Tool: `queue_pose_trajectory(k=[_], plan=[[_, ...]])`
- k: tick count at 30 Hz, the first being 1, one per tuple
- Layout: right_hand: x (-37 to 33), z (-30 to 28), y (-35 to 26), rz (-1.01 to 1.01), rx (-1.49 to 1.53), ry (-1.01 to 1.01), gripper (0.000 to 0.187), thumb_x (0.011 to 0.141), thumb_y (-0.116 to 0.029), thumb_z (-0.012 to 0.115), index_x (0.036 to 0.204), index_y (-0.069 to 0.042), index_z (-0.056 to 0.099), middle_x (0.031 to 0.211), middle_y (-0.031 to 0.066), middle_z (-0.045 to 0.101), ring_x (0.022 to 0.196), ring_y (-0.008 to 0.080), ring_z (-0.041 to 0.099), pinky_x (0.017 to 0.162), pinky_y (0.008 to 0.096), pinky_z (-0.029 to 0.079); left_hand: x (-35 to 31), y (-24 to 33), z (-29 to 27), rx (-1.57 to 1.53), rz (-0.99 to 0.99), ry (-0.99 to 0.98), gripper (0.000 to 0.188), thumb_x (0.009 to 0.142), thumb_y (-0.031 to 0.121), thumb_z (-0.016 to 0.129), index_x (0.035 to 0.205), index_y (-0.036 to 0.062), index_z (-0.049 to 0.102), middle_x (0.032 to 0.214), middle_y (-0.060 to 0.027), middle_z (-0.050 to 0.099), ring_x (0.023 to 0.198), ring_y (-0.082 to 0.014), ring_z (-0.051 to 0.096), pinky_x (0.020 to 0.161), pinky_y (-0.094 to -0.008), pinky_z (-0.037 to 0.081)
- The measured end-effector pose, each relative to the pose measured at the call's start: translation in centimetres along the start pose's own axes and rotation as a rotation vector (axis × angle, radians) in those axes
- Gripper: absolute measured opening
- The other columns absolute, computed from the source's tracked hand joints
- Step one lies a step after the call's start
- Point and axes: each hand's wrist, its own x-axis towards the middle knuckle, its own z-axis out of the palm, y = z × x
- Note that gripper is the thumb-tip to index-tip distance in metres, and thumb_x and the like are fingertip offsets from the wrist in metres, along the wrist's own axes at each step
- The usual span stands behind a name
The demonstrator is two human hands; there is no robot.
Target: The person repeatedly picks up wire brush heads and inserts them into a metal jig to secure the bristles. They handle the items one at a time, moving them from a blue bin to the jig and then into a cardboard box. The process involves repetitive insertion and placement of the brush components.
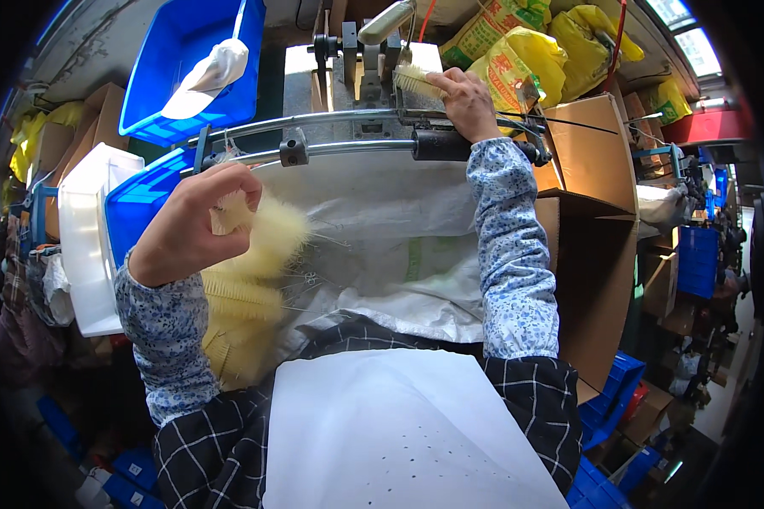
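My right hand point(469, 103) is closed on a twisted-wire brush point(414, 81) with pale cream bristles, at the right of a metal machine point(372, 100). On the left, my left hand point(202, 219) curls its fingers round a fluffy cream wire brush point(273, 237), which is blurred by motion; the exact grip is partly hidden behind the fingers. Below that hand lies a pile of similar brushes point(242, 310), their thin wire ends pointing right. White plastic sheeting point(429, 297) covers the space between my forearms.
Two metal rails point(356, 151) cross in front of the machine. A blue bin point(191, 76) with a white cap point(216, 76) stands far left, a white tub point(93, 246) nearer. Open cardboard boxes point(598, 157) flank my right arm; yellow sacks point(522, 64) lie behind. White paper point(390, 416) covers my lap.
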Motion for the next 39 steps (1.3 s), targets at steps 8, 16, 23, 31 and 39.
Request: queue_pose_trajectory(k=[8,16,23,31,39], plan=[[0.9,0.4,0.2,0.004,-0.154,-0.055,0.034,0.079,-0.007,0.047,0.103,-0.026,0.062,0.094,-0.0043,0.056,0.09,0.0167,0.047,0.082,0.0328,0.036,-1.0,1.9,-1.0,-0.015,0.032,-0.044,0.023,0.064,-0.002,0.06,0.084,0.0024,0.048,0.082,-0.0049,0.049,0.077,-0.0162,0.05,0.071,-0.0273,0.042],[0.2,1.9,2.5,-0.061,-0.215,-0.022,0.043,0.079,-0.019,0.054,0.121,-0.023,0.047,0.111,0.0021,0.049,0.106,0.0202,0.04,0.087,0.0396,0.032,-1.9,3.4,0.3,-0.194,0.027,0.09,0.027,0.064,-0.002,0.061,0.087,0.0047,0.048,0.082,-0.0029,0.047,0.074,-0.0098,0.046,0.07,-0.0219,0.04],[-3.3,-1.6,3.1,0.33,-0.228,-0.032,0.049,0.075,-0.03,0.061,0.119,-0.013,0.049,0.108,0.0074,0.051,0.104,0.0256,0.041,0.085,0.0422,0.032,-3.7,3.8,-1.2,-0.215,0.02,0.103,0.03,0.061,-0.003,0.061,0.087,0.003,0.048,0.082,-0.0047,0.046,0.078,-0.0119,0.048,0.071,-0.0207,0.039],[-3.1,-0.3,3.6,0.365,0.112,0.014,0.042,0.076,-0.024,0.058,0.114,-0.008,0.053,0.1,0.0091,0.056,0.093,0.0287,0.053,0.079,0.0408,0.039,-3.2,3.9,-0.1,-0.25,0.089,0.053,0.031,0.059,-0.004,0.062,0.087,0.0032,0.05,0.083,-0.0053,0.048,0.077,-0.0142,0.049,0.072,-0.0234,0.042],[-2.2,0.3,1.3,0.316,0.142,0.062,0.04,0.074,-0.02,0.058,0.111,-0.006,0.054,0.101,0.0103,0.056,0.092,0.0284,0.055,0.078,0.0407,0.041,-3.0,4.3,-0.2,-0.277,0.118,0.088,0.031,0.06,-0.003,0.061,0.088,0.0035,0.049,0.083,-0.0051,0.047,0.077,-0.0136,0.048,0.071,-0.0231,0.041]])
